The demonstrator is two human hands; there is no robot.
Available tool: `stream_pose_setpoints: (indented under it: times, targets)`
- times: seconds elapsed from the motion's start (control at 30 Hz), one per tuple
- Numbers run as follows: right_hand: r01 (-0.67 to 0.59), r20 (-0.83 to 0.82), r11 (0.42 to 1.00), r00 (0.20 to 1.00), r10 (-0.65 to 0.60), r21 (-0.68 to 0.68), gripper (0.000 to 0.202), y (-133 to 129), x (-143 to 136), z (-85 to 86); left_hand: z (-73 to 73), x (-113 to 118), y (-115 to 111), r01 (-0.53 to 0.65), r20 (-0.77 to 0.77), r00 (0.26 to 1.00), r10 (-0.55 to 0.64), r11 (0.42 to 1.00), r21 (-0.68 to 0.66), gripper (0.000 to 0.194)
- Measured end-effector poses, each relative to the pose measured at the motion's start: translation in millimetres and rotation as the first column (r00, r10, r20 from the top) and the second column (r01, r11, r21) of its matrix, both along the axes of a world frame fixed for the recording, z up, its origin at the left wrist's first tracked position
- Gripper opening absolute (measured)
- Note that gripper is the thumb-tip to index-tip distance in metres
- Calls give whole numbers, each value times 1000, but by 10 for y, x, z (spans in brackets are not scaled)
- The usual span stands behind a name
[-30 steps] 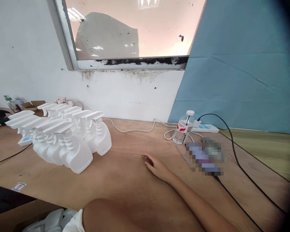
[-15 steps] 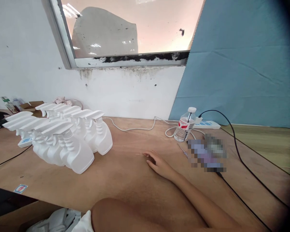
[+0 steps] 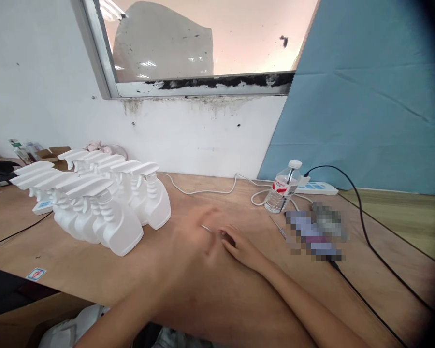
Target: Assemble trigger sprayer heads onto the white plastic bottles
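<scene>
A thin pale strip (image 3: 206,228) lies at the blurred left hand (image 3: 195,234), between its fingers and the right hand, in front of the person. Its long axis runs sideways, with the right end slanting a little toward the person; I cannot tell if it is held. The left hand is nearer to it, but the blur does not show whether its fingers are apart or together. The right hand (image 3: 243,251) rests on the bench (image 3: 174,275), loosely curled, with the thumb apart from the fingers. To the left of both hands, the white spray bottles (image 3: 125,234) stand in two rows, their heads pointing left; the left hand is nearer to them also. The water bottle (image 3: 280,193) stands beyond the right hand, to its right.
</scene>
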State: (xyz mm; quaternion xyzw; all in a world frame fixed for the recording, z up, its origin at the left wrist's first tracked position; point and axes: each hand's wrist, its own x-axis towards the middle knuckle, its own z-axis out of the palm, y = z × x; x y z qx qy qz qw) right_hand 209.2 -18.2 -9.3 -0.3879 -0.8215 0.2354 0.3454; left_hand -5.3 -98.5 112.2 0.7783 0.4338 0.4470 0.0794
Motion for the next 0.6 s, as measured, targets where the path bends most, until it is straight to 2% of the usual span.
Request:
stream_pose_setpoints:
  times: [0.07,0.13,0.2,0.33,0.5,0.57,0.6]
  targets:
    - [-17,23,1000,1000,16,24,31,-13,1,4,-98,-268,165,-244,22,970,243,969,29,26]
    - [-29,49,999,998,27,46,31,-25,0,15,-251,-537,311,-461,62,885,461,887,-13,28]
    - [-30,66,998,997,27,52,31,-31,0,28,-411,-719,404,-556,28,829,559,828,-77,38]
    - [-29,71,998,997,26,51,32,-27,0,31,-595,-762,475,-637,-92,771,630,764,-106,56]
    - [-38,65,997,997,33,72,32,-19,7,-7,-619,-714,558,-696,-159,717,679,709,-113,64]
    - [-44,62,997,997,39,67,31,-21,10,-10,-633,-729,586,-683,-193,729,657,715,-147,61]
    - [-43,52,997,998,40,57,30,-23,12,-7,-647,-731,595,-659,-209,750,628,737,-150,57]
